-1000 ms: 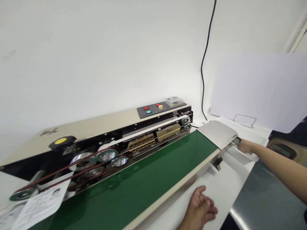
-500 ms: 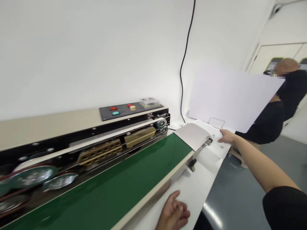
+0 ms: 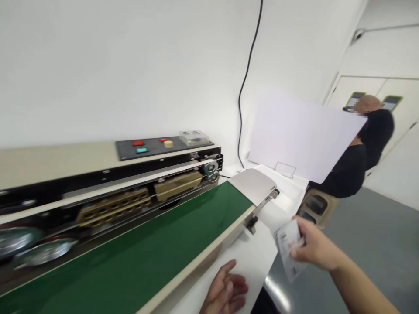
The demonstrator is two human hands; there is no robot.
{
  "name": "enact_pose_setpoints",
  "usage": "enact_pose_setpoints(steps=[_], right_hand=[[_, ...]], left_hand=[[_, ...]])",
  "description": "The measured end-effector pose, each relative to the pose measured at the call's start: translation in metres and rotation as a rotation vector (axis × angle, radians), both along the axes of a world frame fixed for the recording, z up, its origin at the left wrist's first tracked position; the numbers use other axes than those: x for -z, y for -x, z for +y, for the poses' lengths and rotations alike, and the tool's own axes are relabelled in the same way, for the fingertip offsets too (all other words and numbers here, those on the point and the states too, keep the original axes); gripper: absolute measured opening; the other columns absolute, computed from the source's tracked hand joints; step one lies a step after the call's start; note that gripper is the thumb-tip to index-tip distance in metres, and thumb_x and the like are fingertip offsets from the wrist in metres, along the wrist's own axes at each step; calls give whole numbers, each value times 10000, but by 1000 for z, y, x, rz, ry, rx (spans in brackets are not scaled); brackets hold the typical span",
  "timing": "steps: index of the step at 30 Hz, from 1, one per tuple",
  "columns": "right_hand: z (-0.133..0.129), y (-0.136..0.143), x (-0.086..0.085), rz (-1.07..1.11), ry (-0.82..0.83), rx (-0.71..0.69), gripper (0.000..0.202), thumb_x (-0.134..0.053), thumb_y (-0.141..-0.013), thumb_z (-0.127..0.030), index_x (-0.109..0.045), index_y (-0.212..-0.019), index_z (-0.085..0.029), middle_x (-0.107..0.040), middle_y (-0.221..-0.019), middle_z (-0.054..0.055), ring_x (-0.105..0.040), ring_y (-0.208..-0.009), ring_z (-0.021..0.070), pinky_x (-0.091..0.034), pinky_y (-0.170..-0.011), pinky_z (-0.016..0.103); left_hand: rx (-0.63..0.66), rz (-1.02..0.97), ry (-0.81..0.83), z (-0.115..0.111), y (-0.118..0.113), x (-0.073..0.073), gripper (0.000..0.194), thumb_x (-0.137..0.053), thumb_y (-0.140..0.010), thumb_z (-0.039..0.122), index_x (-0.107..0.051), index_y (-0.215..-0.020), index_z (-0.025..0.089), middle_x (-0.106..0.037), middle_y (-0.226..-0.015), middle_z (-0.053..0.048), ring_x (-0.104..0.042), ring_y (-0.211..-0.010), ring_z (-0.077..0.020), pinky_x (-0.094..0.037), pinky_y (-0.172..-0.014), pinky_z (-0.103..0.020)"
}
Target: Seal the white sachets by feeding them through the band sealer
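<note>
Gripped between the thumb and fingers of my right hand point(image 3: 310, 244) is a white printed packet point(image 3: 290, 246), tilted and blurred by motion. It hangs beyond the edge of the white table point(image 3: 258, 257), over the floor. My left hand point(image 3: 225, 288) is at the bottom of the view, with its fingers loosely curled apart and nothing in them. Between that hand and the wall runs the green conveyor belt point(image 3: 163, 257) of a band sealing machine. A metal plate point(image 3: 253, 183) forms the belt's far end.
Red and green buttons and a knob sit on the control panel point(image 3: 153, 148). A black cable point(image 3: 245, 78) hangs along the wall. A large white board point(image 3: 301, 135) stands behind a white tray point(image 3: 290, 189) with a wire handle. Another person point(image 3: 369, 135) is at the right, near a beige stool point(image 3: 316, 205).
My right hand has come back from the tray, toward me, with the packet now in its grip. My left hand stays beside the belt. The view has shifted slightly right.
</note>
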State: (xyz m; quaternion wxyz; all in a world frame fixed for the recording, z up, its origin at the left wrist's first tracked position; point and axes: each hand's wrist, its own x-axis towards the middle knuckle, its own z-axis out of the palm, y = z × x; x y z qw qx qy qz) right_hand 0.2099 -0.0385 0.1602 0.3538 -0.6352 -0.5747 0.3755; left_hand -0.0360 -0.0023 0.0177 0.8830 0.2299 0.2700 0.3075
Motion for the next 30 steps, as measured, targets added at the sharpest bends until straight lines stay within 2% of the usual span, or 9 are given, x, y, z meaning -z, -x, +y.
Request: enact_pose_setpoints(steps=[4,6,8,11,15,19,24,27,30], right_hand=[[-10,80,72,44,186,-65,366,-628,-502,-217,-491,-841,-211,-564,-776,-10,-525,-693,209,-434,-585,264],[-14,103,97,-18,235,-104,388,-620,-492,-215,-482,-854,-220,-566,-807,0,-524,-720,223,-436,-624,284],[-17,112,111,-60,247,-141,429,-604,-497,-212,-482,-909,-221,-574,-843,14,-533,-745,237,-438,-657,304],[-23,107,117,-43,227,-168,516,-568,-508,-212,-473,-1015,-214,-581,-923,39,-543,-824,266,-447,-711,329],[-30,94,116,60,170,-252,700,-504,-488,-181,-440,-1185,-202,-558,-1073,55,-510,-993,288,-429,-838,353],[-37,86,123,61,171,-204,837,-505,-502,-151,-363,-1327,-141,-465,-1245,81,-400,-1153,293,-372,-939,344],[-36,86,126,-36,256,3,866,-549,-500,-137,-340,-1340,-123,-523,-1115,92,-534,-958,262,-455,-770,278],[-23,92,116,23,214,21,772,-554,-537,-186,-368,-1285,-153,-523,-1055,71,-572,-726,197,-471,-607,255],[-12,100,112,89,115,116,582,-587,-573,-253,-452,-1132,-168,-538,-1003,63,-570,-695,196,-475,-547,254]], left_hand=[[-44,-88,-104,-9,1,-7,645,-676,-629,565,-478,-1151,241,-590,-979,-58,-580,-875,-232,-407,-772,-342],[-71,41,-177,-12,0,-10,679,-712,-606,531,-483,-1155,206,-598,-920,-52,-572,-751,-188,-406,-705,-303],[-45,213,-249,-13,0,-15,659,-744,-590,462,-509,-1127,161,-584,-761,-16,-503,-600,-127,-373,-605,-258],[20,364,-303,-12,-1,-21,533,-733,-588,352,-562,-1047,144,-521,-619,35,-406,-514,-91,-317,-523,-226],[71,406,-343,-10,-3,-23,357,-645,-595,223,-610,-940,140,-509,-594,42,-413,-519,-92,-315,-507,-214],[122,394,-413,-9,-4,-22,359,-578,-582,151,-620,-937,120,-548,-629,29,-440,-534,-88,-336,-508,-201],[114,346,-328,-5,-2,-23,426,-587,-560,133,-581,-986,114,-580,-647,24,-464,-532,-85,-354,-502,-193],[-33,271,-172,-1,-1,-23,547,-659,-524,140,-510,-1051,127,-625,-737,-1,-543,-639,-125,-424,-597,-226],[-175,212,-82,2,-3,-22,528,-671,-542,159,-494,-1039,133,-638,-759,-16,-574,-685,-153,-454,-647,-261]])
